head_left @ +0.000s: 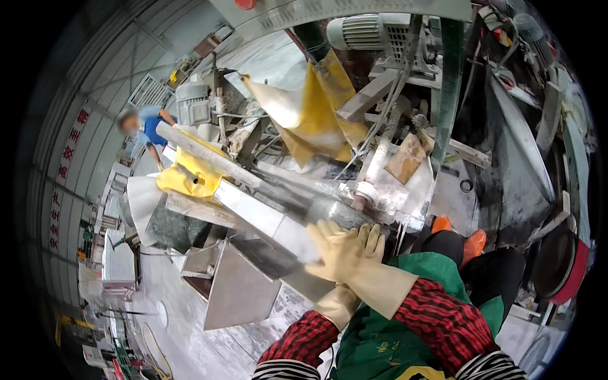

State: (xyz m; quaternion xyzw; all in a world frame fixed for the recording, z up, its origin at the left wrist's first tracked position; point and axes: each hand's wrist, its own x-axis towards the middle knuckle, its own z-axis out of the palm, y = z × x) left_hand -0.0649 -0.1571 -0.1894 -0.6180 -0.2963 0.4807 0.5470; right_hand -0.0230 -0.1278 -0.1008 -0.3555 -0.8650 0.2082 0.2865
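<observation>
Both my hands wear cream rubber gloves, and my forearms cross at the wrists. My right hand (339, 256) lies over the left, its fingers spread and slightly blurred. Beneath it, my left hand (371, 240) shows mainly its outstretched fingers and its cuff; the palm is hidden. No object shows in either hand. Just beyond the fingertips is a wet grey roller-like part (332, 212) of the machine. To its left, a row of white slabs (253, 209) slopes down toward my hands.
A yellow-and-white sheet (304, 104) and a motor (354, 33) stand beyond the machine. At far left, a person in blue (152, 130) reaches toward a yellow cover (190, 174). Grey metal panels (240, 285) jut out at left. A red-rimmed round container (560, 272) stands at right.
</observation>
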